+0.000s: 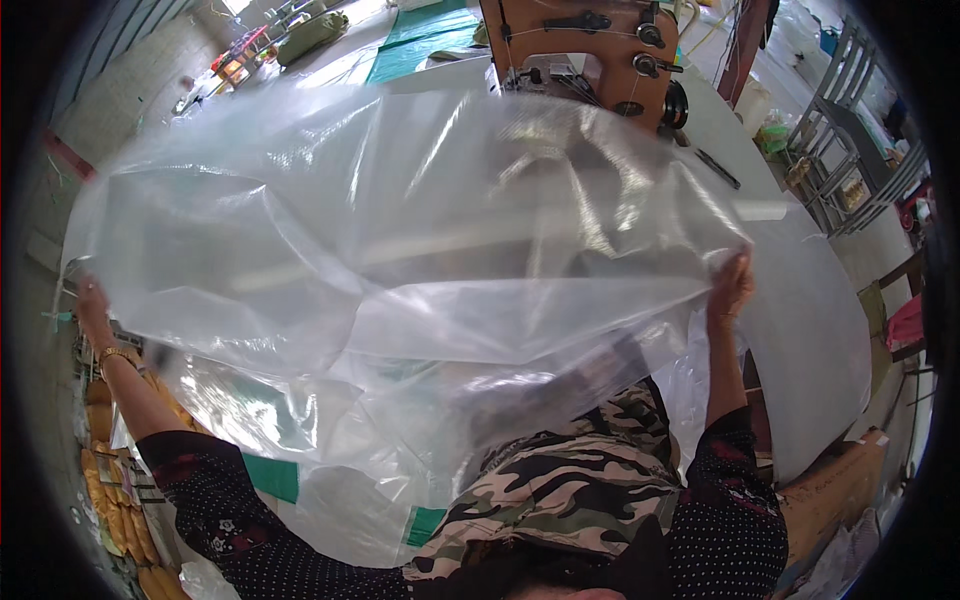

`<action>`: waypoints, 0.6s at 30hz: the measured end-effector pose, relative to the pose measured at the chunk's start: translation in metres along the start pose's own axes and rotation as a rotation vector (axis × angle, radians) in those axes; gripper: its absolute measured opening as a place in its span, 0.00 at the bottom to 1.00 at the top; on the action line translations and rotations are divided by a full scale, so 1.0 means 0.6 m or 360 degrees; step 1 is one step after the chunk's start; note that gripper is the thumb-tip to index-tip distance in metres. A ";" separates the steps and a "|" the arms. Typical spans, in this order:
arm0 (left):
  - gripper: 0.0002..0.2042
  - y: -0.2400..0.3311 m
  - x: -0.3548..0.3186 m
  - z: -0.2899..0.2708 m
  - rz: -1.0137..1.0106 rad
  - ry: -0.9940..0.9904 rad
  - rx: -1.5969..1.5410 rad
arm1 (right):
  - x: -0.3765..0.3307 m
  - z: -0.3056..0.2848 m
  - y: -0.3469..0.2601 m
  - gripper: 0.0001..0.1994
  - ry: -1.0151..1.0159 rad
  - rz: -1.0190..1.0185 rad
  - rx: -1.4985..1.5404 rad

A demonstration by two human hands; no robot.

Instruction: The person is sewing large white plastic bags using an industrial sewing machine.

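A large clear plastic sheet (270,235) is spread wide between my hands, creased and partly blurred. Its left edge is gripped by my left hand (93,305), the arm stretched far out to the side. My right hand (733,285) is closed on the right edge, near the table. Beyond the sheet stands a brown industrial sewing machine (600,35), its lower part seen behind the film. More clear film hangs over my lap, with green patches (272,478) showing at its border.
A pale work table (815,290) curves along the right, with dark thread snips (718,170) on it. Metal chairs (850,130) stand at the far right. A cardboard box (835,490) is at lower right, yellow bundled rolls (118,510) at lower left. Green sheeting (420,40) lies beyond.
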State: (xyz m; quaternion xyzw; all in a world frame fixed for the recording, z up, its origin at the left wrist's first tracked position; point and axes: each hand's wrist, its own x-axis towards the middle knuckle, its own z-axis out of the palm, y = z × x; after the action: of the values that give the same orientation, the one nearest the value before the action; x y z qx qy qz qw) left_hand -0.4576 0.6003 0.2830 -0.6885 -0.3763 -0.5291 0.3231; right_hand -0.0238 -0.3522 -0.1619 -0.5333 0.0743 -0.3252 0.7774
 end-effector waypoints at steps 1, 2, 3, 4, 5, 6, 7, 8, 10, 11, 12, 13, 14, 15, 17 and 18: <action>0.18 0.013 -0.017 0.023 0.0141 -0.0382 0.0002 | -0.017 0.021 -0.008 0.14 -0.0005 0.0004 0.0001; 0.20 0.009 -0.027 0.020 0.0271 -0.0768 0.0017 | -0.036 0.049 -0.027 0.13 -0.0129 0.0000 -0.0117; 0.20 0.100 -0.060 0.029 0.0288 -0.0806 -0.0075 | -0.059 0.061 -0.069 0.13 -0.0179 -0.0063 -0.0308; 0.20 0.226 -0.084 0.001 0.0075 -0.0551 -0.0534 | -0.070 0.068 -0.093 0.13 -0.0098 -0.0091 -0.0378; 0.20 0.254 -0.063 -0.053 -0.0185 -0.0256 -0.0870 | -0.075 0.099 -0.102 0.12 -0.0136 0.0007 -0.0213; 0.20 0.466 -0.138 -0.201 -0.0132 -0.0310 -0.0966 | -0.078 0.104 -0.119 0.12 -0.0059 0.0073 -0.0116; 0.17 0.498 -0.134 -0.269 -0.0113 -0.0327 -0.1588 | -0.091 0.155 -0.137 0.12 -0.0113 0.0133 -0.0040; 0.16 0.562 -0.181 -0.339 0.0166 -0.0311 -0.1555 | -0.099 0.189 -0.151 0.12 -0.0106 0.0175 0.0001; 0.16 0.617 -0.313 -0.300 0.0544 -0.1024 -0.1902 | -0.096 0.207 -0.144 0.11 -0.0335 0.0135 0.0044; 0.16 0.715 -0.365 -0.365 0.0414 -0.1591 -0.1760 | -0.095 0.221 -0.143 0.11 -0.0320 0.0146 0.0016; 0.20 0.772 -0.391 -0.396 0.0678 -0.1815 -0.1667 | -0.099 0.239 -0.144 0.11 -0.0429 0.0110 0.0042; 0.23 0.801 -0.426 -0.363 0.0709 -0.1660 -0.1460 | -0.103 0.251 -0.149 0.11 -0.0536 0.0062 0.0065; 0.26 0.827 -0.478 -0.323 0.0743 -0.1509 -0.1261 | -0.112 0.253 -0.153 0.11 -0.0535 0.0073 0.0043; 0.26 0.833 -0.515 -0.287 0.0740 -0.1527 -0.1248 | -0.123 0.257 -0.159 0.11 -0.0602 0.0124 0.0115; 0.32 0.846 -0.560 -0.211 0.0630 -0.1696 -0.1297 | -0.143 0.250 -0.151 0.15 -0.0621 0.0227 -0.0254; 0.32 0.873 -0.570 -0.201 0.0674 -0.1723 -0.1350 | -0.167 0.224 -0.132 0.15 -0.0651 0.0249 -0.0026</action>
State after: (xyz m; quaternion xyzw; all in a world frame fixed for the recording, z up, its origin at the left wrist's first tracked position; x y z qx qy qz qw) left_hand -0.1194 0.1721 -0.0455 -0.9786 -0.1041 -0.1402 -0.1084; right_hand -0.0731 -0.2059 -0.0593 -0.5872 -0.0411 -0.1483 0.7947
